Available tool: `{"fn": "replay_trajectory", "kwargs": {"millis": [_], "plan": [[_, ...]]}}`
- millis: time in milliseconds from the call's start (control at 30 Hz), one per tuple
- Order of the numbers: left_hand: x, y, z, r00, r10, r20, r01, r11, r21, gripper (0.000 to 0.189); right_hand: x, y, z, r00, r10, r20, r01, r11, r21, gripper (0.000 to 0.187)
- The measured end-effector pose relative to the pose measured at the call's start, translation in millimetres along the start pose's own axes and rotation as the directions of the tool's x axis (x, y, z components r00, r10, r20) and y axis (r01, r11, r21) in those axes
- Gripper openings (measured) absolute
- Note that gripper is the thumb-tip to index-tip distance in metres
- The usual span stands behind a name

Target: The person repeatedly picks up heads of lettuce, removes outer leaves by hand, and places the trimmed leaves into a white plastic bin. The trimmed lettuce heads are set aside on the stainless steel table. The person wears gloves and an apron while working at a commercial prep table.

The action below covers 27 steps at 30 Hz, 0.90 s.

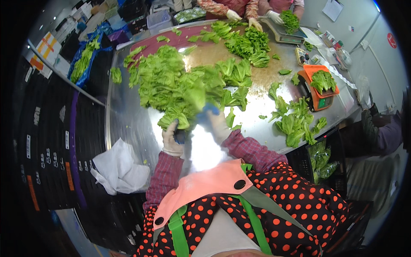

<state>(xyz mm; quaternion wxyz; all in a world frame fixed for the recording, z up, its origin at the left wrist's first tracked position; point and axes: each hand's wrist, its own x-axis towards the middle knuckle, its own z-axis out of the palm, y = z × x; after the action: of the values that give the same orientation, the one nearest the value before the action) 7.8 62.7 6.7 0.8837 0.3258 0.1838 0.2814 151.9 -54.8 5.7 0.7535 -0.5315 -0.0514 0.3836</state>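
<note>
My left hand (172,138), in a white glove with dark blue fingertips, grips a bunch of leafy lettuce (175,118) at the near side of a large lettuce pile (163,75). To its right is my right hand (216,123), gloved in white with blue fingertips and blurred by motion. Pale green lettuce (195,96), equally blurred, extends from the right fingertips over the pile; the exact grip is smeared. Both hands are above the near part of a shiny metal table (128,115).
Loose lettuce (293,120) lies at the right, beside an orange scale (321,86) bearing leaves. Across the table, co-workers' gloved hands (255,24) handle lettuce near another scale (284,33). A white cloth or bag (120,168) drapes over the left corner. Black crates (48,128) are stacked left.
</note>
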Motion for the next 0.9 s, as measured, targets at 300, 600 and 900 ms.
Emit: {"fn": "replay_trajectory", "kwargs": {"millis": [300, 600, 900], "plan": [[-17, -3, -15, 0.989, -0.128, 0.071, 0.143, 0.734, -0.664, 0.053, -30, -12, 10, 0.967, -0.122, 0.225, 0.127, 0.992, -0.007, 0.052], [-34, 4, -11, 0.922, -0.361, 0.142, 0.385, 0.803, -0.455, 0.051, -64, -14, 41, 0.924, 0.071, 0.375, 0.126, 0.871, -0.475, 0.044], [-33, 18, -48, 0.99, -0.092, -0.107, -0.008, 0.72, -0.694, 0.032, -55, -11, 6, 0.963, 0.137, 0.234, 0.061, 0.732, -0.678, 0.031]]}}
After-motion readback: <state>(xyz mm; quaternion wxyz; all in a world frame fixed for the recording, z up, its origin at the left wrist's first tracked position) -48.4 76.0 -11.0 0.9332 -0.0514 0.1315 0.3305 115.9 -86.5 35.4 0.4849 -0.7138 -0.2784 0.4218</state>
